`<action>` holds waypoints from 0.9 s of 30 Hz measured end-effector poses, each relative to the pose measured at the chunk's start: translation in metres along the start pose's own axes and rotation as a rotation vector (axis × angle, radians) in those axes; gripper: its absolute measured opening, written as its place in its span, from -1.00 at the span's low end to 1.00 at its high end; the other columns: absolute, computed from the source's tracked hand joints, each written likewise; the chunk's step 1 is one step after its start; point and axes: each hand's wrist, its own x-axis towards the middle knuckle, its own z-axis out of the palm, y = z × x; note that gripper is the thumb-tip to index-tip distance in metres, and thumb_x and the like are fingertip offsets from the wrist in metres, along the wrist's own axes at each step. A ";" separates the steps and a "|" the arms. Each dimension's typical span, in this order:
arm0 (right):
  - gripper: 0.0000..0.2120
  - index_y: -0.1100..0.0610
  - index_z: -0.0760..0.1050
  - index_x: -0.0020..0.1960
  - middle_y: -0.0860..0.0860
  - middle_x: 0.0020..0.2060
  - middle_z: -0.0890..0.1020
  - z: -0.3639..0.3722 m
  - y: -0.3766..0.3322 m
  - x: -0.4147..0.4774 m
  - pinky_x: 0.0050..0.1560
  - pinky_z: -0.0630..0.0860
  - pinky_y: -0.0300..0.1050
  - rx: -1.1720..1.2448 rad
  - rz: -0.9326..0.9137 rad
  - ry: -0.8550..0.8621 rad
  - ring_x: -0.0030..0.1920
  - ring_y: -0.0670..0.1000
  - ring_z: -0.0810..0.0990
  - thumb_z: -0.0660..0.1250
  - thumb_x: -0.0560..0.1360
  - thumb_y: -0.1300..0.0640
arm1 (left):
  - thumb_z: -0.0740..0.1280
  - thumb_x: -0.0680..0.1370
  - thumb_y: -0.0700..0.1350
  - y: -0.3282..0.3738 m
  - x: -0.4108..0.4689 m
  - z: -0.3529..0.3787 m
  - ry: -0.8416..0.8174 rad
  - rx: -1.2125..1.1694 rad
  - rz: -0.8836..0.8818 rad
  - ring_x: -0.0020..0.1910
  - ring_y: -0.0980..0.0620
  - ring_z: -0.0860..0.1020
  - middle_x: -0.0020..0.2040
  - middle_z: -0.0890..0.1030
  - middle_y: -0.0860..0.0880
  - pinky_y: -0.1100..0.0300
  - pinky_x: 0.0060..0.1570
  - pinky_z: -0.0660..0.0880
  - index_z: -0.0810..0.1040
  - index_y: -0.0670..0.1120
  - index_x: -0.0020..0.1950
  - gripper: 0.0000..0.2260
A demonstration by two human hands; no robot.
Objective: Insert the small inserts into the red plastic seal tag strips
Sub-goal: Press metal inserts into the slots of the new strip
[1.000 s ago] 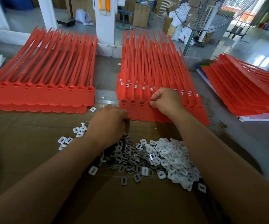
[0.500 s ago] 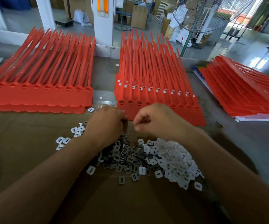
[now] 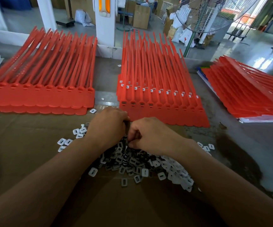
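Head view: a bare brown cardboard sheet lies open left of the heap of small white plastic inserts, which sits just before the middle stack of red plastic seal tag strips, its rear rows white-dotted. The left hand and right hand hover side by side over the heap, fingers curled; their grip cannot be told.

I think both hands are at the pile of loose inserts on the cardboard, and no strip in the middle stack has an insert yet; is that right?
Not quite: the head view shows white inserts already seated in many strips of the middle stack. Both the left hand and right hand are at the pile of loose inserts on the cardboard.
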 end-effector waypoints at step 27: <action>-0.87 0.08 0.59 -0.05 -0.22 -0.27 0.48 -0.002 0.014 -0.004 -0.25 0.35 -0.53 0.133 -0.068 0.073 -0.26 -0.29 0.44 0.29 0.50 0.23 | 0.20 0.41 -0.26 0.002 0.000 -0.001 -0.018 -0.019 0.005 0.10 -0.06 0.52 0.08 0.62 -0.08 0.02 0.08 0.44 0.65 -0.06 0.00 -0.71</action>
